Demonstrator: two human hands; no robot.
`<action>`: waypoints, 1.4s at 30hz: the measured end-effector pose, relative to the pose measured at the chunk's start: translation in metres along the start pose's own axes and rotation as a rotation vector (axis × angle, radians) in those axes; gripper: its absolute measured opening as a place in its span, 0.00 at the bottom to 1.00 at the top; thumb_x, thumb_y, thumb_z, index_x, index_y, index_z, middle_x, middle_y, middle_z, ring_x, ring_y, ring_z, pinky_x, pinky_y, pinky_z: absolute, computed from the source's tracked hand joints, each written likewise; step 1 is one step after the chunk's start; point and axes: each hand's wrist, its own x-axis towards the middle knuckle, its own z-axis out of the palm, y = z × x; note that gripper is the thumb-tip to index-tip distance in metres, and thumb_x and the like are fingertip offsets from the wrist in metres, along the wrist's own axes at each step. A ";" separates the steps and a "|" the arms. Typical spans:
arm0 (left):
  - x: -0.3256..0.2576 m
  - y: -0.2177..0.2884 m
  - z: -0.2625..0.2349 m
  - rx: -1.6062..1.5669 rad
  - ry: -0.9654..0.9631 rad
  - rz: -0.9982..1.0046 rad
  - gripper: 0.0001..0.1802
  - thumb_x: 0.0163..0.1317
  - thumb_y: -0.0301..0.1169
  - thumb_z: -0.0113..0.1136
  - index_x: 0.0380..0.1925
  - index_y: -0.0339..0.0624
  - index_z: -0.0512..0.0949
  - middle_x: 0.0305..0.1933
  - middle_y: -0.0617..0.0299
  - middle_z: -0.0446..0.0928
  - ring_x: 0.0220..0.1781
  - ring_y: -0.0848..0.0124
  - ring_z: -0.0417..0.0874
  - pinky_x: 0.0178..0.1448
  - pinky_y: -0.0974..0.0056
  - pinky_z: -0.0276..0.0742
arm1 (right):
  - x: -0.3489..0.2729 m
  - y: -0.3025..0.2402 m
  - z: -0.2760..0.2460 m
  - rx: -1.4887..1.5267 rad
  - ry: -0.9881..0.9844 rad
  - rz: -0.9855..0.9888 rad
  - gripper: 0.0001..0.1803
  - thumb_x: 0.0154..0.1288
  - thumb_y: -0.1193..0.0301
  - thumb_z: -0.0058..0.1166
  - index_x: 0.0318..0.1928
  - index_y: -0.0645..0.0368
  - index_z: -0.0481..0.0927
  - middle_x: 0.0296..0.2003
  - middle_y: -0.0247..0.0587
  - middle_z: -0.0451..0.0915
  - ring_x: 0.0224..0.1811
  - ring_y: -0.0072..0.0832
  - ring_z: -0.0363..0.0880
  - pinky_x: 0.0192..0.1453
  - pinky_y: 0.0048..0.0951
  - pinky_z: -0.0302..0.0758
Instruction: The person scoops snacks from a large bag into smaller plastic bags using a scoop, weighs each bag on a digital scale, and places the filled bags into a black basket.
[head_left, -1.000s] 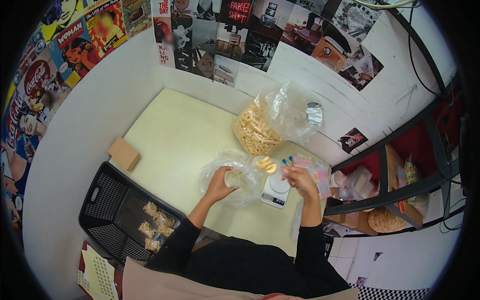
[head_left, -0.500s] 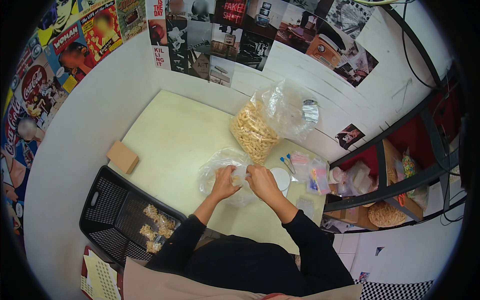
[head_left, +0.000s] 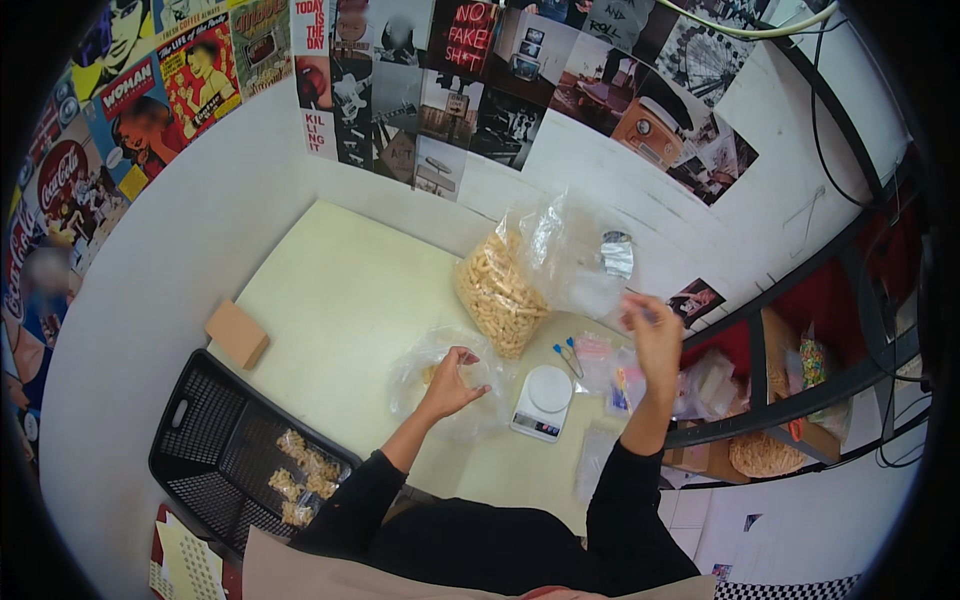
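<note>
Head view: the left hand (head_left: 452,381) is curled at the mouth of a small clear bag (head_left: 440,385) lying on the pale table (head_left: 340,300), fingers gripping its plastic; a few snack pieces show inside it; the right hand (head_left: 655,335) is raised at the edge of the big bag (head_left: 525,280), which stands toward the table's far side, part full of yellow puffs; I cannot tell whether that hand pinches the plastic or only touches it; a white scale (head_left: 543,402) sits between the two hands, just beside the small bag; a cardboard box (head_left: 237,334) lies at the table's left edge; a black basket (head_left: 215,455) below the table holds filled packets (head_left: 300,478); posters (head_left: 420,90) cover the wall.
</note>
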 end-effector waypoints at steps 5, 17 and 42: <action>0.047 0.010 0.014 -0.073 -0.009 0.153 0.36 0.42 0.39 0.77 0.49 0.41 0.67 0.62 0.47 0.63 0.66 0.53 0.64 0.69 0.56 0.62 | 0.102 0.083 0.009 -0.038 -0.113 -0.077 0.12 0.64 0.77 0.50 0.46 0.68 0.81 0.32 0.44 0.83 0.31 0.24 0.82 0.38 0.23 0.79; 0.147 -0.017 0.047 -0.158 -0.083 -0.175 0.42 0.39 0.43 0.77 0.54 0.36 0.70 0.74 0.36 0.23 0.77 0.47 0.39 0.75 0.58 0.49 | 0.234 0.249 0.182 -0.519 -0.477 -0.306 0.24 0.68 0.57 0.39 0.53 0.63 0.75 0.50 0.48 0.75 0.49 0.35 0.75 0.48 0.38 0.75; 0.122 0.000 0.050 -0.183 -0.100 -0.060 0.38 0.42 0.41 0.77 0.52 0.40 0.70 0.76 0.39 0.31 0.78 0.51 0.40 0.75 0.54 0.49 | 0.197 0.206 0.139 0.928 -0.362 0.631 0.09 0.66 0.79 0.47 0.45 0.68 0.76 0.40 0.47 0.79 0.41 0.32 0.79 0.42 0.31 0.79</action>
